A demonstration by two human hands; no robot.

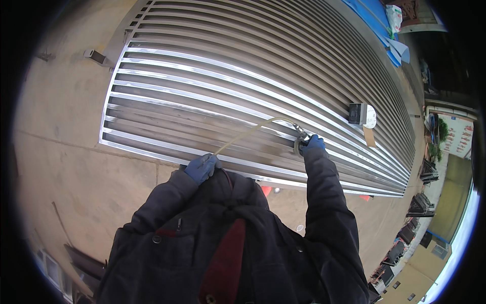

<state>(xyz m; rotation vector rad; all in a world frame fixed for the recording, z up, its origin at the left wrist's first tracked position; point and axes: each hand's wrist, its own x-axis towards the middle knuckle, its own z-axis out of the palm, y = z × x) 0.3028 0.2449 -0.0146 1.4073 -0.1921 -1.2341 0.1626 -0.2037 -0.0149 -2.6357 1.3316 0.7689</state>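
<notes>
My right hand (314, 144), in a blue glove, is closed around a small air sander (302, 141) with a round pad. The sander rests against the slats of a large metal louvre panel (202, 93). From its far end a pale yellowish air hose (253, 128) arches over the slats to my left hand (202, 167). That hand, also gloved, grips the hose close to my body at the panel's near edge. The nearer slats shine brightly in several bands, while the farther ones look dull grey. My right fingers hide part of the sander.
On the panel to the right sit a dark block (357, 114), a white round disc (371, 117) and a brown strip (369, 137). Blue sheeting (377, 25) lies beyond the far right edge. A metal stub (94, 57) juts out at the left, above the concrete floor (66, 111).
</notes>
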